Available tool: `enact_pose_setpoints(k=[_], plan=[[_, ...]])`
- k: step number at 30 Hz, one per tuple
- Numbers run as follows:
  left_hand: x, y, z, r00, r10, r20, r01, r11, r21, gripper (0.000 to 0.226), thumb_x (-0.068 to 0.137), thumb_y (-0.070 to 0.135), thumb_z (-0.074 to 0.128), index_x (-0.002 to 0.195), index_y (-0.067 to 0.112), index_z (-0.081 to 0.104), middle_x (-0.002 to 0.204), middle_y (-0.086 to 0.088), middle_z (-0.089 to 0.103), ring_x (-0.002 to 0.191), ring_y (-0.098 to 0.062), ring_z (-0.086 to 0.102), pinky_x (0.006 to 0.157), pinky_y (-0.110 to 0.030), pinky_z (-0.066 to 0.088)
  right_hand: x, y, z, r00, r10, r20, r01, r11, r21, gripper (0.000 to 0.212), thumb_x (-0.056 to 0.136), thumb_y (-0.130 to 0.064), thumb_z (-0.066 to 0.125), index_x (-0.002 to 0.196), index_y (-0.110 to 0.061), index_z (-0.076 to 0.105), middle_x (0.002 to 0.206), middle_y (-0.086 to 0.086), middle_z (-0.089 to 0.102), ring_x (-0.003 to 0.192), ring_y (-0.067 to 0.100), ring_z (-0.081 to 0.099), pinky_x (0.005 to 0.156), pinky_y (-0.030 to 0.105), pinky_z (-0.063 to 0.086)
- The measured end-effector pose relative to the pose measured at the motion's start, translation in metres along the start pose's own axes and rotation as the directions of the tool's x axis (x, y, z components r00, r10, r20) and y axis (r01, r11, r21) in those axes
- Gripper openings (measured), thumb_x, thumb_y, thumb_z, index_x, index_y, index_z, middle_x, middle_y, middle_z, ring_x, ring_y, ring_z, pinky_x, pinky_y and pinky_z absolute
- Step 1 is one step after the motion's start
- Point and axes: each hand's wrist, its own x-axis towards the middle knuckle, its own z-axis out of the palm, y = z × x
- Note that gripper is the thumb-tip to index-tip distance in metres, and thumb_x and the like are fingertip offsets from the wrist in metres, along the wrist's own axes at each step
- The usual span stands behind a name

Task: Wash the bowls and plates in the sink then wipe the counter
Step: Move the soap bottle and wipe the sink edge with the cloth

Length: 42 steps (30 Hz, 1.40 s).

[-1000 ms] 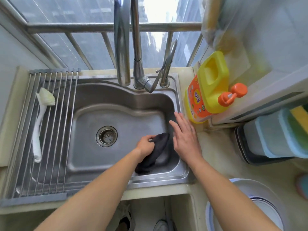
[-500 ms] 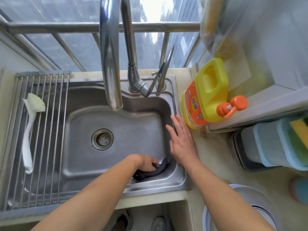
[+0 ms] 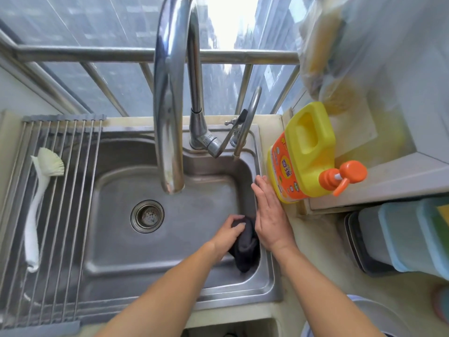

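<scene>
The steel sink (image 3: 116,239) holds no dishes, only a dark, crumpled cloth (image 3: 245,249) against its right wall, near the front corner. The pale tabletop (image 3: 313,242) runs along the sink's right rim.

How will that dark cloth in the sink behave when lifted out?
Likely floppy: the dark cloth bunches and sags under the left hand gripping it. Probably wet and heavy for its size, since it lies low in the sink. It should not roll or slip away.

A pale counter (image 3: 313,259) carries the steel sink (image 3: 264,293), a yellow detergent jug (image 3: 306,152) and stacked containers (image 3: 401,237).
</scene>
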Motion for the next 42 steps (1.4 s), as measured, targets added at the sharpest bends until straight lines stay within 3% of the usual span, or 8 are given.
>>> enact_pose_setpoints(k=[4, 12, 15, 25, 30, 33, 37, 42], plan=[[-0.014, -0.031, -0.018, 0.973, -0.064, 0.220, -0.030, 0.918, 0.396, 0.034, 0.097, 0.002, 0.059, 0.131, 0.005, 0.057, 0.115, -0.004, 0.058, 0.104, -0.011, 0.053, 0.077, -0.001, 0.042, 0.004, -0.001, 0.000, 1.000, 0.000, 0.019, 0.001, 1.000, -0.029, 0.072, 0.076, 0.010, 0.043, 0.147, 0.002, 0.046, 0.162, 0.014, 0.033, 0.155, 0.027, 0.022, 0.126, 0.042, 0.021], [-0.022, -0.017, -0.033, 0.939, -0.148, 0.312, -0.062, 0.817, 0.573, 0.028, 0.095, 0.007, 0.060, 0.119, 0.022, 0.061, 0.110, 0.001, 0.057, 0.097, -0.007, 0.052, 0.074, -0.003, 0.040, 0.003, 0.003, 0.002, 1.000, -0.002, 0.002, 0.002, 1.000, -0.022, 0.072, 0.077, 0.016, 0.050, 0.147, -0.001, 0.047, 0.163, 0.009, 0.033, 0.155, 0.020, 0.020, 0.127, 0.035, 0.017], [-0.032, 0.000, -0.045, 0.896, -0.246, 0.370, -0.100, 0.701, 0.706, 0.032, 0.095, 0.016, 0.061, 0.125, 0.027, 0.066, 0.115, 0.005, 0.058, 0.108, -0.011, 0.053, 0.090, -0.014, 0.041, 0.002, 0.005, 0.004, 1.000, -0.013, -0.017, 0.013, 1.000, -0.014, 0.071, 0.075, 0.016, 0.050, 0.145, -0.001, 0.049, 0.161, 0.010, 0.035, 0.154, 0.022, 0.024, 0.126, 0.038, 0.020], [-0.108, 0.037, -0.094, 0.898, -0.335, 0.284, -0.065, 0.538, 0.840, 0.029, 0.091, 0.019, 0.062, 0.111, 0.039, 0.067, 0.098, 0.012, 0.064, 0.082, 0.002, 0.059, 0.069, -0.006, 0.044, -0.009, 0.005, 0.018, 0.995, -0.021, -0.102, 0.013, 0.997, -0.082, 0.068, 0.070, 0.027, 0.058, 0.136, 0.007, 0.058, 0.150, 0.021, 0.049, 0.141, 0.036, 0.045, 0.121, 0.038, 0.029], [-0.135, 0.039, -0.123, 0.922, -0.338, 0.191, 0.000, 0.494, 0.869, 0.025, 0.074, 0.036, 0.065, 0.097, 0.043, 0.070, 0.093, 0.015, 0.068, 0.091, -0.008, 0.065, 0.092, -0.025, 0.054, -0.048, -0.020, 0.022, 0.987, 0.033, -0.157, -0.059, 0.985, -0.165, 0.047, 0.088, 0.006, 0.039, 0.129, 0.007, 0.062, 0.150, 0.021, 0.049, 0.143, 0.037, 0.043, 0.116, 0.044, 0.034], [-0.145, 0.045, -0.119, 0.941, -0.260, 0.216, -0.010, 0.618, 0.786, 0.034, 0.068, 0.038, 0.064, 0.100, 0.032, 0.073, 0.095, 0.009, 0.070, 0.094, -0.011, 0.066, 0.095, -0.027, 0.053, -0.076, -0.049, 0.015, 0.987, 0.157, -0.038, -0.161, 0.948, -0.274, 0.026, 0.083, -0.002, 0.059, 0.107, -0.004, 0.068, 0.145, 0.016, 0.054, 0.141, 0.033, 0.046, 0.116, 0.043, 0.036], [-0.150, 0.070, -0.079, 0.979, -0.047, 0.197, -0.059, 0.866, 0.497, 0.027, 0.094, 0.014, 0.055, 0.115, 0.019, 0.070, 0.109, 0.000, 0.069, 0.093, -0.010, 0.062, 0.086, -0.022, 0.051, -0.081, -0.085, -0.016, 0.950, 0.310, -0.021, -0.310, 0.941, -0.139, 0.026, 0.101, -0.031, 0.038, 0.085, -0.020, 0.056, 0.089, -0.002, 0.059, 0.087, 0.020, 0.055, 0.082, 0.044, 0.052], [-0.160, 0.098, -0.014, 0.960, 0.040, 0.277, 0.003, 0.988, -0.152, 0.034, 0.104, 0.056, 0.035, 0.109, 0.039, 0.064, 0.126, -0.019, 0.068, 0.118, -0.035, 0.062, 0.108, -0.046, 0.045, -0.081, -0.099, -0.049, 0.854, 0.499, 0.145, -0.519, 0.815, 0.256, 0.063, 0.092, -0.059, 0.048, 0.143, -0.022, 0.042, 0.132, -0.007, 0.050, 0.120, 0.012, 0.050, 0.103, 0.031, 0.042]])
